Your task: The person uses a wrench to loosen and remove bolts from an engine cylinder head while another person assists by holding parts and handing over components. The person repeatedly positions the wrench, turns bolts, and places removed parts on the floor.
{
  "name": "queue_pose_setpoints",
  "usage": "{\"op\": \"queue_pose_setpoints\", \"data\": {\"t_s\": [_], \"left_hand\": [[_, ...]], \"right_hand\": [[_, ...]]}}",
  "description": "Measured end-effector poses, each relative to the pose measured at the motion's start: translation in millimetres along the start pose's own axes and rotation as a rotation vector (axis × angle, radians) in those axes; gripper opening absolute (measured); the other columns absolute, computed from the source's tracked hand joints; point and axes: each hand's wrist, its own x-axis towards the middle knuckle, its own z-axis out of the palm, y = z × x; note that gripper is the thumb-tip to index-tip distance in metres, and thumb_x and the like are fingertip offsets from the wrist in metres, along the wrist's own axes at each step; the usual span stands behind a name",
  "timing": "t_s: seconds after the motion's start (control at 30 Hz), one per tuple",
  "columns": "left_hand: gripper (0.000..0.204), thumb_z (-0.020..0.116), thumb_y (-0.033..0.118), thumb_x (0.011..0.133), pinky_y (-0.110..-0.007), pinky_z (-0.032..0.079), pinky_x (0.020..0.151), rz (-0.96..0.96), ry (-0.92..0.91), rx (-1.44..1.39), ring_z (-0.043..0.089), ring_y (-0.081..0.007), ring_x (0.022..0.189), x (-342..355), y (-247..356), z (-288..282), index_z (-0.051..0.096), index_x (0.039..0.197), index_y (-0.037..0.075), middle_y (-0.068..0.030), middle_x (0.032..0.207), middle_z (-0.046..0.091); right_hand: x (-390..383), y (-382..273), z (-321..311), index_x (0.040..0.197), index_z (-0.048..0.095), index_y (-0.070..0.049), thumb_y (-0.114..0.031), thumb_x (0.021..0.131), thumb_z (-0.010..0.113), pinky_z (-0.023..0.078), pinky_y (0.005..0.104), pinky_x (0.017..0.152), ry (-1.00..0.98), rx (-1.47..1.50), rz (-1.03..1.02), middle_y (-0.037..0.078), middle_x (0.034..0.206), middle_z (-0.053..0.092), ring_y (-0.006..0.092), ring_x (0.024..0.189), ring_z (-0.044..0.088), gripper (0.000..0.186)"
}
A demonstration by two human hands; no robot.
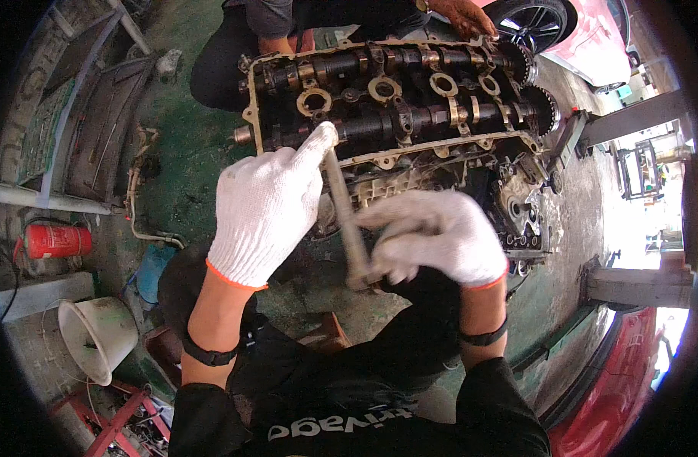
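Observation:
A long metal wrench [343, 202] slants from the near camshaft of an engine cylinder head [433, 145] down toward me. My left hand [265, 202], in a white knit glove with an orange cuff, is closed at the wrench's upper end. Its index finger lies stretched over that end, where the wrench meets the engine; the contact itself is hidden. My right hand [440, 240], gloved alike and blurred by motion, has its fingers curled at the wrench's lower end. Two dark, oily camshafts run across the head, with toothed sprockets [545, 110] at their right ends.
Across the engine, another person's bare hand [467, 17] rests near its far right corner. A fire extinguisher [58, 241], a white bucket [97, 339] and a blue container [155, 270] stand left. Red car bodywork [612, 388] is at lower right, beside lift arms [631, 286].

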Motion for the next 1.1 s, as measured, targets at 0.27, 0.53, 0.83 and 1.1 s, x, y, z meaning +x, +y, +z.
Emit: {"op": "queue_pose_setpoints", "data": {"t_s": [0.27, 0.53, 0.83, 1.1], "left_hand": [[0.042, 0.066, 0.014, 0.092, -0.032, 0.049, 0.050, -0.046, 0.004, -0.128, 0.060, -0.0204, 0.053, 4.8, -3.7, 3.0, 0.066, 0.134, 0.018, -0.0037, 0.066, 0.061], [0.034, 0.069, 0.002, 0.095, -0.024, 0.055, 0.076, -0.399, 0.101, -0.748, 0.066, -0.0065, 0.088, 1.0, 5.5, -8.3, 0.069, 0.128, 0.001, -0.0061, 0.112, 0.076], [0.028, 0.078, 0.019, 0.086, -0.033, 0.044, 0.050, -0.041, 0.265, -0.111, 0.053, -0.0200, 0.051, 5.2, -4.1, 4.6, 0.076, 0.114, 0.014, -0.0049, 0.063, 0.055], [0.026, 0.077, 0.029, 0.088, -0.032, 0.043, 0.048, -0.057, 0.230, -0.047, 0.055, -0.0189, 0.049, 8.8, 5.8, 11.0, 0.074, 0.110, 0.014, -0.0031, 0.059, 0.056]], "right_hand": [[32.5, 34.6, 84.5, 0.115, 0.060, 0.003, -0.021, 0.101, 0.062, 0.052, 0.0219, 0.060, -0.129, 0.472, 0.107, 0.006, 0.081, 0.069, 0.0098, 0.067, 0.064, 0.028], [10.0, 8.7, 63.2, 0.112, 0.060, 0.005, -0.012, 0.101, 0.058, 0.042, 0.0242, 0.048, -0.430, 0.706, 0.217, 0.005, 0.066, 0.059, 0.0108, 0.050, 0.052, 0.020], [3.3, -1.9, 31.9, 0.125, 0.064, 0.004, -0.005, 0.095, 0.065, 0.041, 0.0186, 0.053, 0.520, -0.041, -0.292, 0.002, 0.073, 0.065, 0.0045, 0.059, 0.053, 0.032], [8.8, 10.7, 11.5, 0.117, 0.067, 0.002, -0.010, 0.099, 0.065, 0.045, 0.0182, 0.057, 0.520, 0.146, -0.280, 0.000, 0.079, 0.066, 0.0031, 0.063, 0.055, 0.022]]}}
